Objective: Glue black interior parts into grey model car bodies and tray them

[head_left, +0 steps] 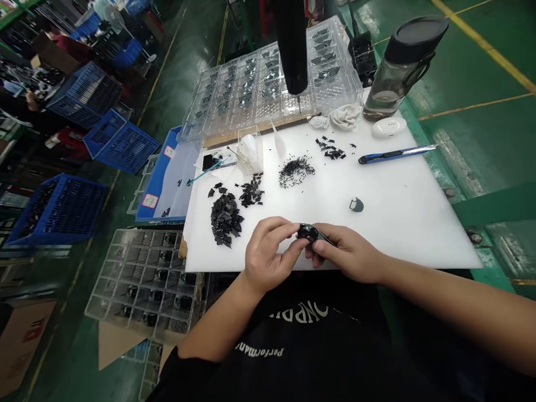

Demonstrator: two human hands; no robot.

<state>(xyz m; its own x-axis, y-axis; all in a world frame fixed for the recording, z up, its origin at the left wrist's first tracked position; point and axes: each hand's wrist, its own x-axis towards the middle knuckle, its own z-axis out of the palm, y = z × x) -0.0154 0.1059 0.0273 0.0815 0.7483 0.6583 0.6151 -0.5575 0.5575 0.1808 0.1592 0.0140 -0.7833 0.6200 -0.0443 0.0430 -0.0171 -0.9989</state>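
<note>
Between my two hands, above the near edge of the white work board (402,223), is a small glossy black plastic part (309,232). My left hand (270,251) pinches its left side with thumb and fingertips. Closed around its right side is my right hand (349,248), thumb on top. The fingers hide much of the part, so its exact kind cannot be made out. Ahead and to the right lies a thin dark curved piece (356,205), flat on the board. A heap of black plastic pieces (225,218) lies to the left of my hands.
Tiny black pins (296,170) and small black chips (331,149) lie mid-board. A blue utility knife (396,154), a white case (389,127) and a bottle (402,67) stand right. A black screwdriver (293,50) hangs above. Compartment trays (144,273) flank the left and back.
</note>
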